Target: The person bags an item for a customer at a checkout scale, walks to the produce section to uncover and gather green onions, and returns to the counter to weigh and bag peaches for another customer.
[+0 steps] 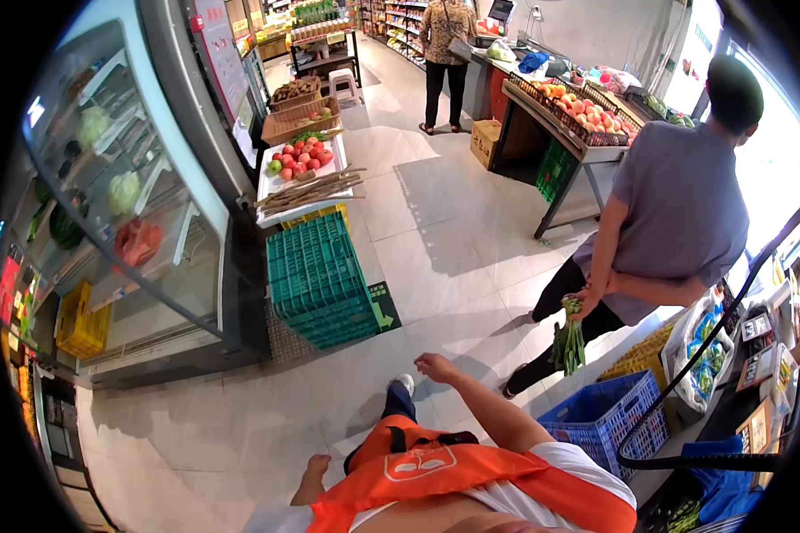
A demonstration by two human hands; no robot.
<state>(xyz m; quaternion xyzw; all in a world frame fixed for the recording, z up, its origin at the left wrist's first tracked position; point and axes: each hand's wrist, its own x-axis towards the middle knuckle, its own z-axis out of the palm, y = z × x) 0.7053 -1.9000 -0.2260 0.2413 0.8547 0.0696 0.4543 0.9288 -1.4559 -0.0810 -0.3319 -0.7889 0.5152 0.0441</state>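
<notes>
My left hand (318, 465) hangs low beside the orange apron (418, 471); its fingers are too small and hidden to make out. Held out in front of the apron, over the tiled floor, my right hand (436, 366) has its fingers curled in, with nothing visible in them. It touches nothing. Nearest to it are a shoe (402, 384) below and the stacked green crates (316, 275) up and to the left. To the right, a person (676, 204) in a grey shirt holds a bunch of green vegetables (569, 342) behind their back.
A glass fridge (151, 195) stands at left. Beyond the crates, a white tray (276, 206) holds red produce. A fruit stand (587, 153) is at upper right, a blue basket (609, 417) at lower right. Another person (447, 53) stands farther back.
</notes>
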